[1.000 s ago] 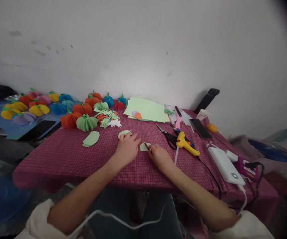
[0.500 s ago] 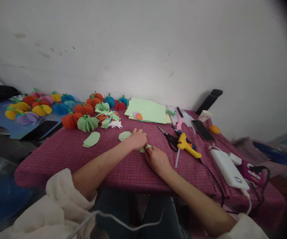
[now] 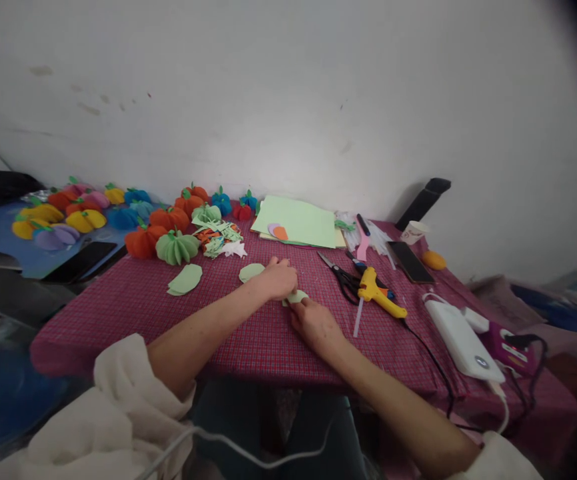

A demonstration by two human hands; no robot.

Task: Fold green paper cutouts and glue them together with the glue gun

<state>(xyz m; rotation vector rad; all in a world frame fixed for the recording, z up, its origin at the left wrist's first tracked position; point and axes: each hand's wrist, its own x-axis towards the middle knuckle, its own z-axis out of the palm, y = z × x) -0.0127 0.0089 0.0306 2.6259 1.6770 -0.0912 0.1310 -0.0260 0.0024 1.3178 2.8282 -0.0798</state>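
Both my hands meet over a small light-green paper cutout [image 3: 297,297] lying on the red checked tablecloth [image 3: 133,313]. My left hand [image 3: 278,278] rests curled on the cutout's far edge, its fingers pressed together. My right hand [image 3: 314,323] pinches the cutout's near edge with closed fingers. Another green paper oval [image 3: 251,271] lies just left of my left hand. A stack of green ovals [image 3: 184,279] sits further left.
Black scissors [image 3: 341,274] and a yellow glue gun [image 3: 379,295] lie right of my hands. Green paper sheets [image 3: 297,221] are at the back. Paper pumpkins [image 3: 176,246] and scraps [image 3: 217,238] crowd the left. A white power bank [image 3: 463,338], a phone [image 3: 410,261] and a cup [image 3: 413,231] are at the right.
My left hand slid right from the green oval onto the small cutout, meeting my right hand. The thin stick seen in my right hand a second ago no longer shows.
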